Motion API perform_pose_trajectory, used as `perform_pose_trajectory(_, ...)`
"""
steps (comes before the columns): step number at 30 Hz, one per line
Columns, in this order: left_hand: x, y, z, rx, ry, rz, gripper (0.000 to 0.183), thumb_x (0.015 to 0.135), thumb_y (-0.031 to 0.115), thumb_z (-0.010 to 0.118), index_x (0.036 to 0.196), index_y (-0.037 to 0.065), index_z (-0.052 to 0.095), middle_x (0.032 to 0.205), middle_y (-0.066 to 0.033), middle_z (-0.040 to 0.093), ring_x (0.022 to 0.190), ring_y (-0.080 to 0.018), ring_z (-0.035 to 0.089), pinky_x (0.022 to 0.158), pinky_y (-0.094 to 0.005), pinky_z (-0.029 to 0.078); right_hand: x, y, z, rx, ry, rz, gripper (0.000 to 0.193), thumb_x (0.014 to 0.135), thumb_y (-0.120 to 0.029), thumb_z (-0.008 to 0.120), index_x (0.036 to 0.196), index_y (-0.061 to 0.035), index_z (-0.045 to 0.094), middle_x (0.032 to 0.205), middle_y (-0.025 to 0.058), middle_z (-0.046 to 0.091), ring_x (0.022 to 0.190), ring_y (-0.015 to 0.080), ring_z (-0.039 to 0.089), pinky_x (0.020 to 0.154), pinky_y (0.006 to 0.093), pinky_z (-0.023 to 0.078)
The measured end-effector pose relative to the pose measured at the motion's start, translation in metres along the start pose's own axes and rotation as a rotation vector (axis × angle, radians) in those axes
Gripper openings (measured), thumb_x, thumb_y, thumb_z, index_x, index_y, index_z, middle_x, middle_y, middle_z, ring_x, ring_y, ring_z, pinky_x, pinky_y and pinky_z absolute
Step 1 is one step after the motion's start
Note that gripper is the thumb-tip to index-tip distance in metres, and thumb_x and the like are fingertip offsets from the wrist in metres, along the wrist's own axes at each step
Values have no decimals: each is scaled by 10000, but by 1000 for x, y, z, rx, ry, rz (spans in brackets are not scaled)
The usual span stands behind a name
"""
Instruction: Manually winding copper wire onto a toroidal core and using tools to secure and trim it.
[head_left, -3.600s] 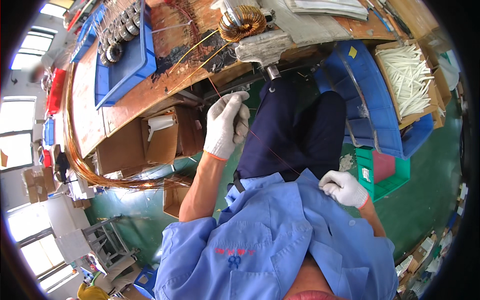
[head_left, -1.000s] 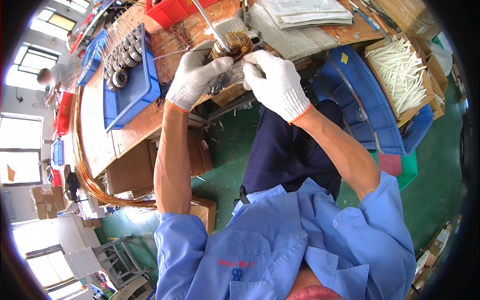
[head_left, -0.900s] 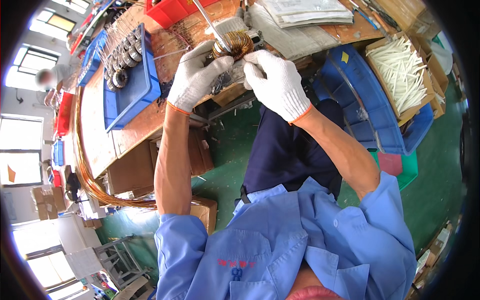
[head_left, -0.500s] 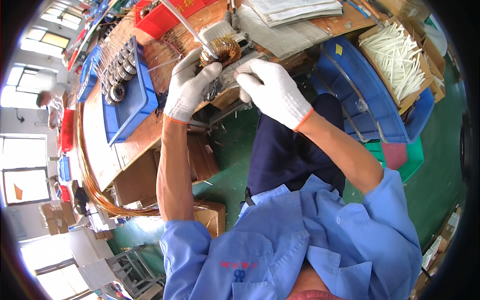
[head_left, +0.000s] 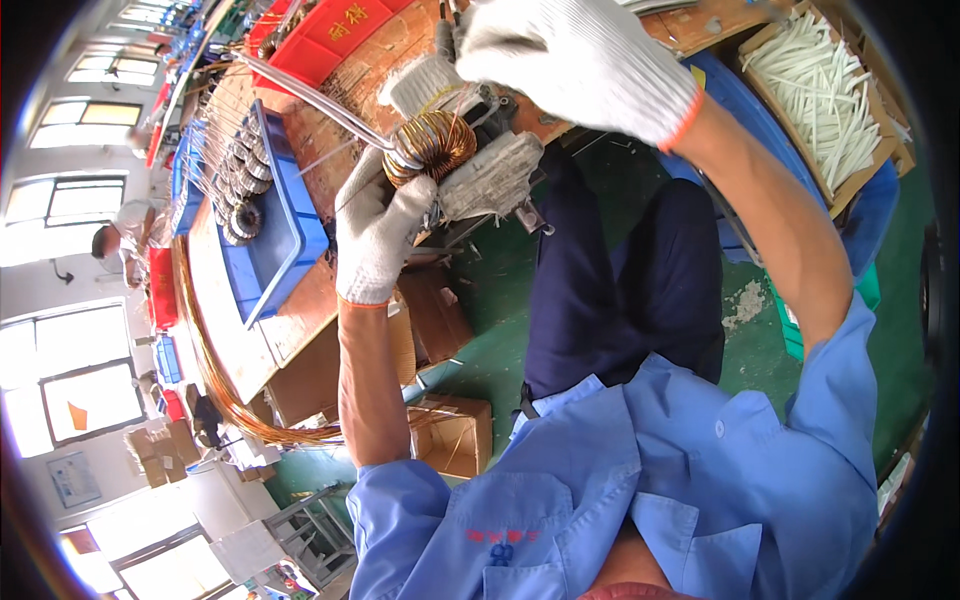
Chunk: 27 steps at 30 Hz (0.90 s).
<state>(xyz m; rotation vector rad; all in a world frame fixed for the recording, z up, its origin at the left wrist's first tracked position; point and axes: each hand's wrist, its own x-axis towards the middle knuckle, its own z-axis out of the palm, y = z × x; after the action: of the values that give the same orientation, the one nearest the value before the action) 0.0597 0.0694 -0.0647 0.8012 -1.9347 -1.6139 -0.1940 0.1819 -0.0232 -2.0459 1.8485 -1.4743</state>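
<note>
Head view: left hand (head_left: 375, 235) grips copper coil (head_left: 445, 145), grip of right hand (head_left: 585, 65) unclear, shirt (head_left: 590, 470) bears red lettering (head_left: 503, 536).

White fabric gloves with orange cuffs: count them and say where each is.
2: one on the left hand, at the copper-wound ring-shaped coil; one on the right hand, near the picture's top edge, apart from the coil. Others may be hidden.

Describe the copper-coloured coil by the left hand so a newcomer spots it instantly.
On the wooden workbench, find the white-gloved left hand near the front edge. Just above its thumb is the ring-shaped coil, beside a pale, worn block. Its bright copper-coloured winding sets it apart from the greyish rings in the blue tray to its left.
</note>
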Motion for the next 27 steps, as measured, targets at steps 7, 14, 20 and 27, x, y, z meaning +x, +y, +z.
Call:
perform_pose_trajectory(7, 3, -9, 4, -131, -67, 157, 795, 924, 183, 791, 1567, -80, 405, 1423, -161, 624, 1315, -221, 589, 1158, -382, 431, 79, 61, 71, -9, -157, -160, 248, 916, -316, 704, 927, -80, 778, 857, 168, 738, 806, 366, 717, 745, 481, 560)
perform_pose_trajectory(14, 7, -10, 7, -81, -68, 197, 1019, 885, 369, 872, 1609, -82, 315, 1592, -185, 468, 1400, -252, 523, 1181, -410, 416, 118, 48, 107, -161, -588, -294, 250, 880, -343, 738, 938, -106, 792, 988, 96, 752, 952, 294, 720, 844, 446, 554)
perform_pose_trajectory(20, 1, -17, -4, -138, -61, 117, 831, 906, 300, 858, 1525, -73, 447, 1411, -157, 628, 1299, -242, 608, 1138, -389, 464, 115, 62, 83, -190, 3, -424, 159, 926, -253, 713, 966, -112, 773, 864, 99, 750, 802, 292, 732, 706, 413, 576)
perform_pose_trajectory(27, 4, -12, 3, -86, -66, 136, 765, 923, 276, 838, 1511, -59, 479, 1385, -145, 644, 1283, -225, 609, 1136, -390, 464, -8, 117, 78, -312, -27, 36, 242, 999, -314, 653, 1030, -93, 747, 895, 168, 740, 792, 381, 717, 759, 469, 589)
